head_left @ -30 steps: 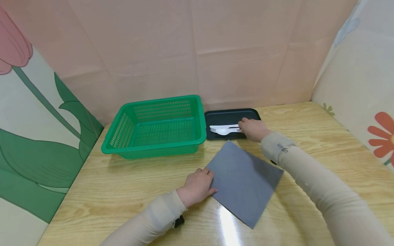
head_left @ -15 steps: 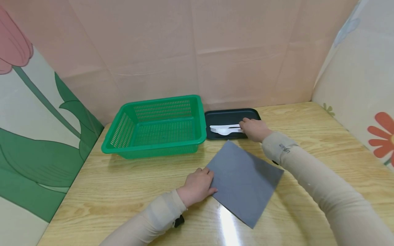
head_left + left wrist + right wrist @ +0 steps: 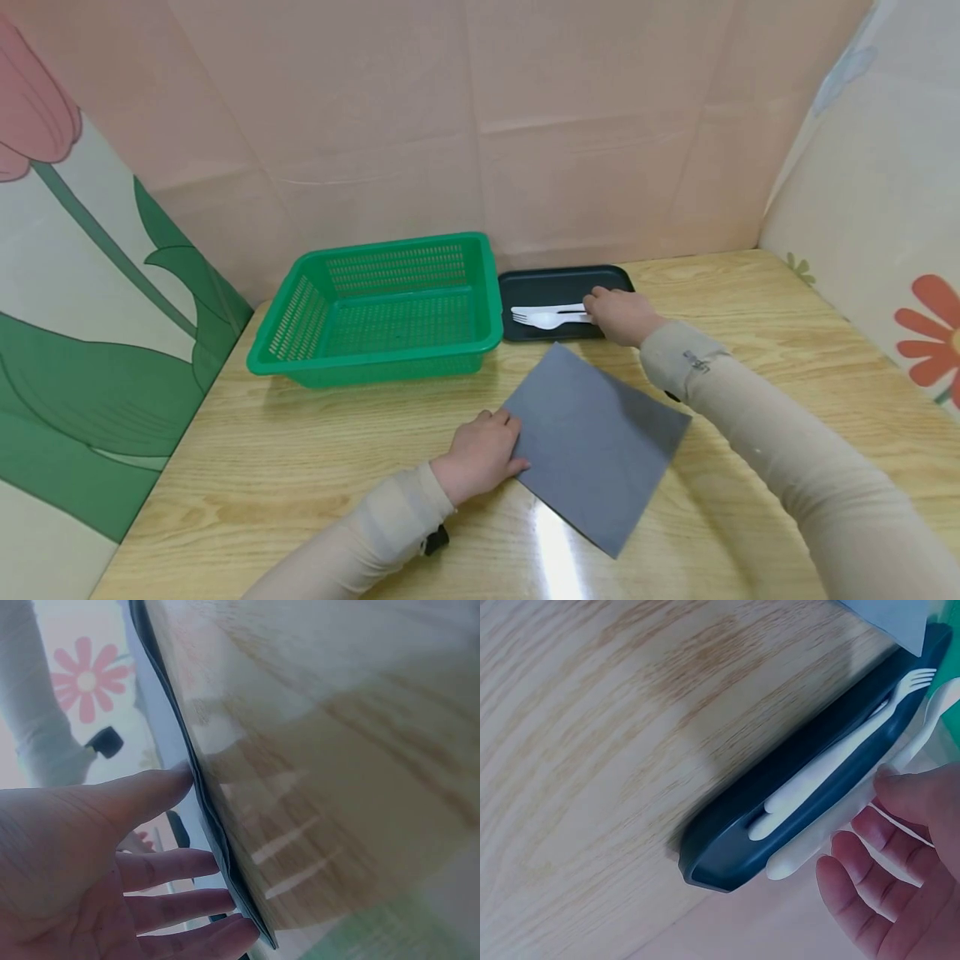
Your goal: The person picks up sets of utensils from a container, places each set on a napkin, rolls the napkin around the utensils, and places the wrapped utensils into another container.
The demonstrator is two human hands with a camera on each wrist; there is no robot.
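My left hand (image 3: 483, 450) rests on the left edge of a grey, thin sheet (image 3: 600, 442) on the table. In the left wrist view its thumb and fingers (image 3: 176, 907) are fairly straight against the sheet, whose edge shows layers. At the back, over a black tray (image 3: 551, 287), my right hand (image 3: 621, 317) pinches the handle of a white plastic spoon (image 3: 810, 840). Below it a white fork (image 3: 840, 754) lies in the tray, with another white piece partly under it. That piece looks like a knife (image 3: 536, 309) in the head view, its handle end hidden by my hand.
A green slotted plastic basket (image 3: 375, 367) stands left of the tray, close to its side. The wood-grain table (image 3: 315, 467) runs back to a pinkish covered wall (image 3: 375, 150). Flower-printed panels (image 3: 862, 208) bound both sides.
My right hand and sleeve have shifted very slightly to the right at the tray. The left hand, sheet and basket stay put.
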